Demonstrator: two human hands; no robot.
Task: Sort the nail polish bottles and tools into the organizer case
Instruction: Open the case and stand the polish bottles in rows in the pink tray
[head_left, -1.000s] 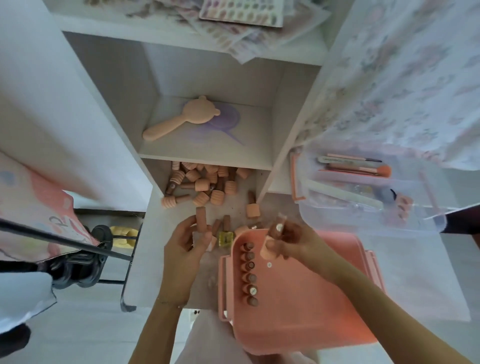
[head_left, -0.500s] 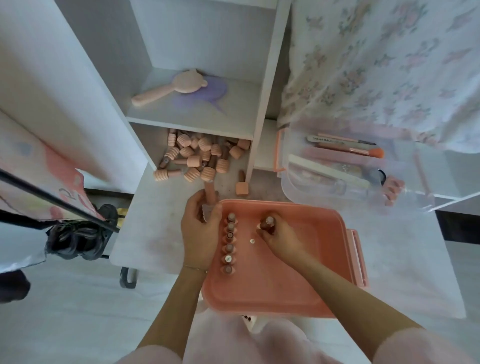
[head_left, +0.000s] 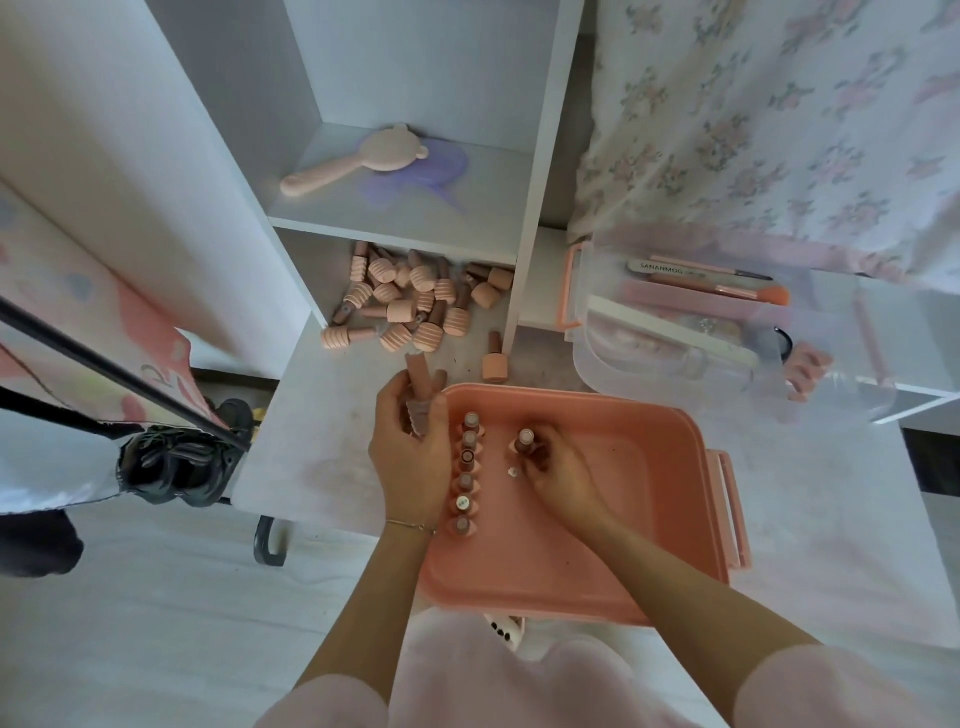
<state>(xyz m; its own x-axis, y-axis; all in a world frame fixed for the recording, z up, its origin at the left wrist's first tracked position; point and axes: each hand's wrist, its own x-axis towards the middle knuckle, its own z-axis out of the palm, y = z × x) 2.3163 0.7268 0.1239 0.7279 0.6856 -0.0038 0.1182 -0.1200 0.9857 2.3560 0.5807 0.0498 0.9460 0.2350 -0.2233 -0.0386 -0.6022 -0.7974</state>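
Note:
A pink organizer case (head_left: 649, 519) lies open on the white table in front of me. Along its left wall several nail polish bottles (head_left: 467, 467) stand in a row. My right hand (head_left: 556, 473) is inside the case, its fingers round one upright bottle (head_left: 525, 440) beside the row. My left hand (head_left: 410, 447) hovers at the case's left edge and grips one or two brown bottles (head_left: 418, 382). A heap of peach-capped bottles (head_left: 415, 301) lies on the low shelf behind; one bottle (head_left: 493, 358) stands apart near the case.
A clear tray (head_left: 675, 332) with brushes, a nail file and a toe separator sits right of the shelf. A pink hand mirror (head_left: 358, 158) lies on the upper shelf. Floral fabric hangs at the right. A black stand and a shoe are at the left.
The case now lies flat before me. My right hand went from above it down inside with its bottle. My left hand lifted bottles off the table and moved to the case's left edge.

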